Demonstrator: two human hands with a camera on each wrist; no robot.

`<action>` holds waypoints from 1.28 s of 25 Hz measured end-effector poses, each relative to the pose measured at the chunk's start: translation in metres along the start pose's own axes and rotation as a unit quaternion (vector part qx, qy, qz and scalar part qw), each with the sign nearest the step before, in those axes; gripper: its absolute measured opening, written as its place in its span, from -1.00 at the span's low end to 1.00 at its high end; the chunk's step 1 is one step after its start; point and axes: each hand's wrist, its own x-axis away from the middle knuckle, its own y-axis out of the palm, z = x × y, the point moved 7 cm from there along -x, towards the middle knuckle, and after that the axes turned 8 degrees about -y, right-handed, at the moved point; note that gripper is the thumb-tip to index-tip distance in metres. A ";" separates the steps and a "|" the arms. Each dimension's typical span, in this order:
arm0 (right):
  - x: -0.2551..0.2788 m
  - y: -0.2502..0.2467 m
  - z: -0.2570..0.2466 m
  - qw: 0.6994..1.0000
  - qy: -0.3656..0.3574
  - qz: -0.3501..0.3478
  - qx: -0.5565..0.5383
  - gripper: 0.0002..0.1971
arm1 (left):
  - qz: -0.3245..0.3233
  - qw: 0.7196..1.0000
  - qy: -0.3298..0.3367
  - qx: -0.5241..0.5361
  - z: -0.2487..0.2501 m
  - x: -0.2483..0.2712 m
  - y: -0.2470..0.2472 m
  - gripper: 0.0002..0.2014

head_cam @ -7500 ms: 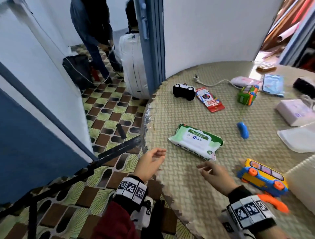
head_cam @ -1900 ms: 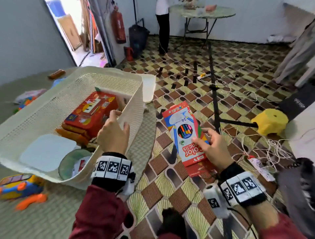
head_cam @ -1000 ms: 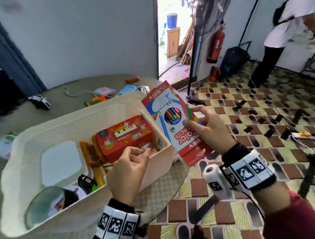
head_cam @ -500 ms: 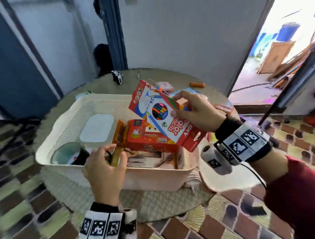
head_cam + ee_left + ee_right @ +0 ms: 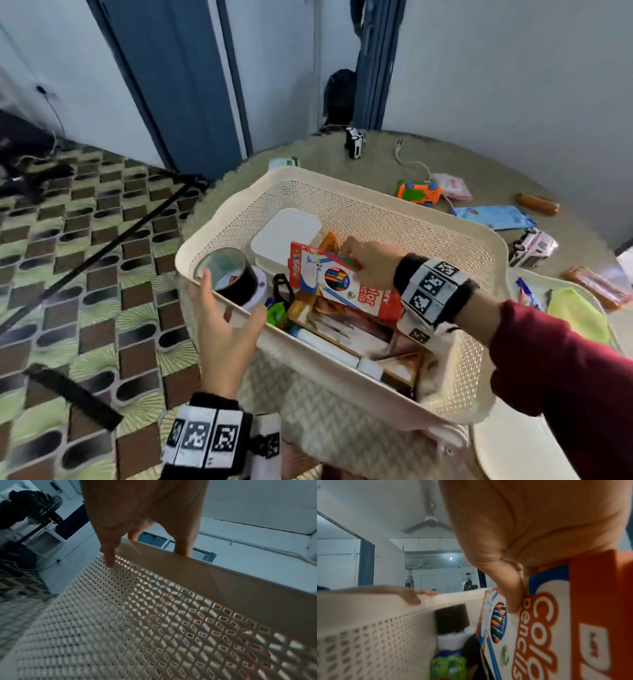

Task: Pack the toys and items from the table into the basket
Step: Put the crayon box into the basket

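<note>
Two hands work at the basket (image 5: 387,202) on the table (image 5: 479,161). The right hand (image 5: 371,263) pinches a pencil box (image 5: 342,284) inside it; the left hand (image 5: 226,329) curls over the near rim. Only the right wrist view shows the thumb (image 5: 510,588) clamped on the box front.

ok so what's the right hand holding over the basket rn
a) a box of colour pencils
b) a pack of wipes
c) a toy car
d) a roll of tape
a: the right hand grips the colour pencil box inside the basket, while the left hand holds the rim.
</note>
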 end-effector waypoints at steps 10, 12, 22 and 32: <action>-0.027 0.096 0.021 0.988 -0.024 -0.151 -0.035 -0.42 | 0.012 0.994 -0.013 0.109 -0.010 0.002 0.002 0.02; -0.026 0.092 0.018 0.988 -0.032 -0.140 0.048 -0.41 | 0.011 0.993 -0.012 0.120 -0.009 0.002 0.003 0.02; -0.041 0.082 -0.019 0.920 -0.226 -0.079 0.311 -0.34 | 0.025 0.991 -0.013 0.133 -0.007 0.008 0.007 -0.06; -0.078 0.103 -0.035 0.877 -0.259 -0.082 0.397 -0.33 | 0.018 0.988 0.000 0.155 -0.009 0.005 0.006 0.00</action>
